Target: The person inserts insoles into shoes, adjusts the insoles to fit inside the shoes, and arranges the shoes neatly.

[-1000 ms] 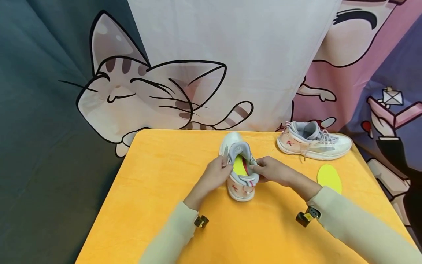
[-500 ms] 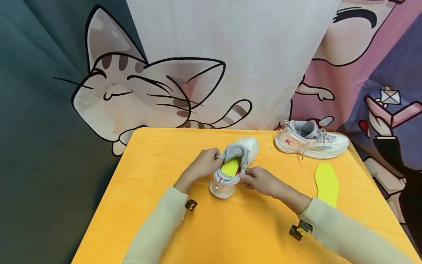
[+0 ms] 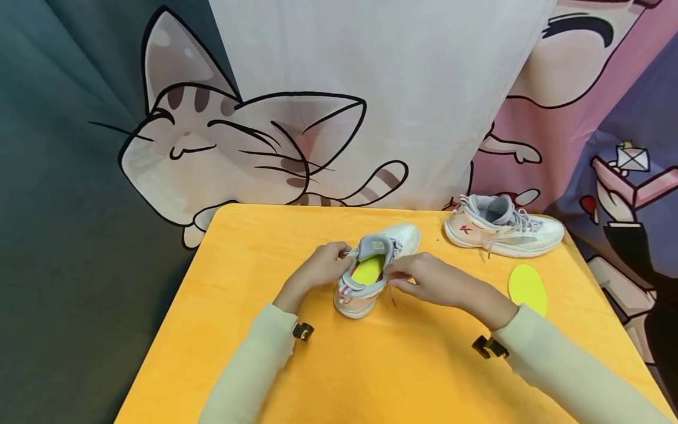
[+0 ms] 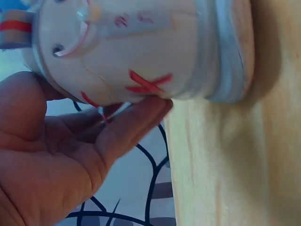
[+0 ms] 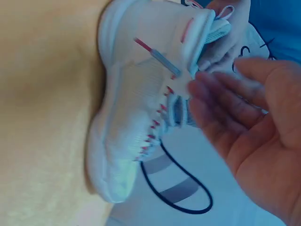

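A white sneaker (image 3: pixel 405 237) stands on the yellow table with its toe angled to the far right. Inside it shows a yellow-green insole (image 3: pixel 368 271). My left hand (image 3: pixel 324 265) holds the shoe by its collar, thumb at the rim and fingers along the outer side; the left wrist view has the fingers (image 4: pixel 129 125) against the heel side near a red mark. Close to the opening's right edge is my right hand (image 3: pixel 431 280), its thumb and fingers apart with nothing between them. In the right wrist view, a lace end (image 5: pixel 160 59) hangs over the shoe's side.
A second white sneaker (image 3: pixel 505 229) stands at the table's back right. A loose yellow-green insole (image 3: pixel 527 288) lies nearer, partly hidden by my right arm. Behind the table (image 3: pixel 265 235) hangs a curtain (image 3: pixel 434 88) printed with cartoon figures.
The sneaker has swung so its toe points right, and has shifted slightly left. My right hand has let go of the collar and its fingers have spread; the left still holds on.
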{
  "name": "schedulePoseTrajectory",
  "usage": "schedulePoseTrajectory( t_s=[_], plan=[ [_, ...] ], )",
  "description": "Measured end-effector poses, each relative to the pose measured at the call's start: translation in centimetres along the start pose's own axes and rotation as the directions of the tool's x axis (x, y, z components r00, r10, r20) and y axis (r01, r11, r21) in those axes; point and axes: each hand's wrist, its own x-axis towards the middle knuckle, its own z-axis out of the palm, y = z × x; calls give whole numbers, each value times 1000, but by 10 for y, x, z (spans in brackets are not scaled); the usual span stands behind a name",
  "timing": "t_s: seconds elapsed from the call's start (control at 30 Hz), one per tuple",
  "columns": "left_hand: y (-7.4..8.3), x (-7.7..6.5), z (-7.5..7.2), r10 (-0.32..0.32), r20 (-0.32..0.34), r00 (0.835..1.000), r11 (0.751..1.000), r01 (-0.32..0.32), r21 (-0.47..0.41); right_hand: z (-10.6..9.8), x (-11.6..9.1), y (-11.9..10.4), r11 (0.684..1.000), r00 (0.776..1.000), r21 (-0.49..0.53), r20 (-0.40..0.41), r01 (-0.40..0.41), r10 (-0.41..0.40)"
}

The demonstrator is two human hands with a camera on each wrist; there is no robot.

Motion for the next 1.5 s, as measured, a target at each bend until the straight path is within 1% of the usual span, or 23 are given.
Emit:
schedulePoseTrajectory(
  t_s=[0.07,0.13,0.2,0.27,0.33,0.37,0.4,0.47,0.57,0.63,0.73,0.83,0.9,0.97,1.07,1.13,1.23,1.27,1.4,1.5],
  plan=[
    [1,-3,-1,-18,4,1000,1000,18,-13,-4,8,-3,999,999,0,17,47,-46],
    [1,-4,-1,-27,-2,1000,999,27,-26,-6,17,-6,997,995,-13,63,77,-76],
    [-2,-3,0,-25,-7,1000,999,24,-41,-5,27,-6,994,986,-21,136,103,-99],
    [-5,-2,2,-21,-10,1000,998,21,-54,-5,38,-7,993,967,-13,229,114,-108],
    [-7,-2,3,-22,-10,1000,998,22,-66,-6,49,-7,994,939,-8,329,112,-104],
    [-8,-1,4,-23,-12,1000,997,22,-68,-7,55,-8,994,920,-6,380,105,-95],
    [-8,-1,4,-24,-16,1000,997,23,-68,-8,61,-9,996,898,-13,433,90,-76],
    [-9,-2,4,-29,-25,999,997,27,-71,-11,73,-13,998,846,-27,532,53,-30],
    [-10,-2,3,-27,-29,999,997,25,-74,-11,89,-18,998,773,-69,634,6,39],
    [-10,-3,3,-24,-29,999,997,22,-75,-9,97,-20,995,734,-100,674,-16,80],
    [-11,-3,3,-21,-25,999,997,19,-76,-1,106,-21,987,691,-157,711,-18,126],
    [-10,-4,3,-28,-25,999,997,26,-78,6,110,-22,975,656,-222,732,-29,186],
    [-10,-4,4,-36,-29,999,996,34,-78,8,112,-24,968,634,-246,743,-38,214],
    [-10,-5,4,-42,-35,999,996,39,-79,9,114,-25,966,614,-253,755,-55,233],
    [-10,-5,4,-37,-45,998,997,33,-72,8,116,-28,966,589,-245,771,-77,243],
    [-10,-6,5,-34,-47,998,997,31,-68,7,117,-29,965,575,-245,779,-91,251],
    [-10,-6,6,-35,-45,998,997,31,-72,6,116,-28,967,572,-234,781,-104,250],
    [-11,-7,7,-34,-44,998,997,31,-74,5,116,-28,968,577,-225,779,-109,246],
    [-14,-8,6,-12,-31,999,997,9,-83,0,114,-26,973,614,-205,757,-102,224],
    [-18,-9,6,6,-19,1000,995,-8,-95,-1,114,-25,973,627,-216,747,-87,221]
  ],
)
